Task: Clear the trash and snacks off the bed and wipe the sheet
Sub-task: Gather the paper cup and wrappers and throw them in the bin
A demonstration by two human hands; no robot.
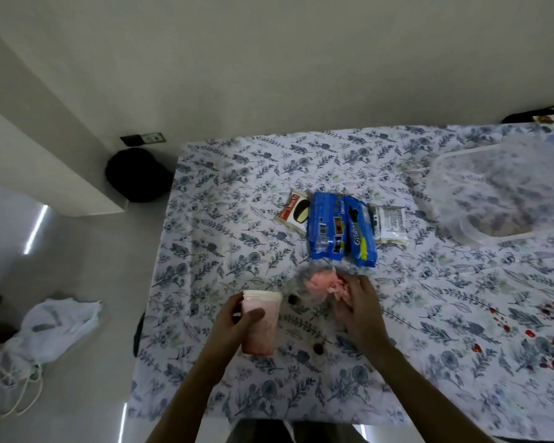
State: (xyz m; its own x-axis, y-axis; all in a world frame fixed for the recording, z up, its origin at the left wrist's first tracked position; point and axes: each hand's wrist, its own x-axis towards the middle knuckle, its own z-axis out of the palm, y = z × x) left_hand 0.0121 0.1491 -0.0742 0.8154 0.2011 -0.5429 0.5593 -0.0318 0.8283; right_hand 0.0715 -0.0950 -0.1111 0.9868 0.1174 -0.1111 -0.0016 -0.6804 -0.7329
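My left hand (237, 318) grips a pinkish paper cup (263, 327) standing on the floral bed sheet (224, 251). My right hand (359, 308) closes on a crumpled pink wrapper in clear plastic (317, 282) just right of the cup. Behind them lie two blue cookie packs (327, 231) (360, 238), a red and white Choco pie pack (296, 212) and a white snack pack (392, 225). Small dark crumbs (319, 348) (292, 298) lie near the cup.
A clear plastic tub (461, 174) sits on the bed at the far right. Red stains (531, 334) mark the sheet at the right. A white bag (45, 330) lies on the floor at the left, and a black round object (138, 174) stands by the bed's far corner.
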